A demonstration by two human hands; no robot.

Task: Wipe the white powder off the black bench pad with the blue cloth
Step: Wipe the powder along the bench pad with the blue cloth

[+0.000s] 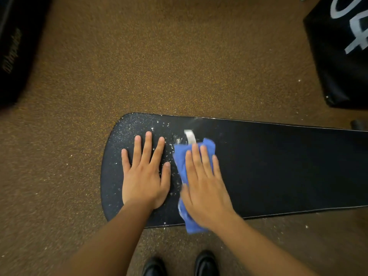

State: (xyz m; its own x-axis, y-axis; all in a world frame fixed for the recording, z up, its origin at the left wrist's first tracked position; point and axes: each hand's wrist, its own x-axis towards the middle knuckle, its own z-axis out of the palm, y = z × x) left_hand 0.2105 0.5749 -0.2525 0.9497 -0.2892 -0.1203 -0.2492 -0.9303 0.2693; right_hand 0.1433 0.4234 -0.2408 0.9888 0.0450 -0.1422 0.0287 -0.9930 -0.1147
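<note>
The black bench pad [278, 168] runs from the middle of the view to the right edge, its rounded end on the left. White powder [157, 128] speckles that rounded end, thickest between my two hands. My left hand [145, 174] lies flat on the pad near the rounded end, fingers spread, holding nothing. My right hand [205, 186] presses flat on the blue cloth [181, 162], which is bunched under the palm and sticks out at the fingertips and past the pad's near edge. A white tag [190, 137] pokes out beyond the cloth.
Brown speckled floor [159, 66] surrounds the bench. A black padded box with white numerals [342, 52] stands at the far right, and another dark object [14, 46] at the far left. My black shoes [205, 263] show at the bottom. Powder crumbs lie on the floor at right.
</note>
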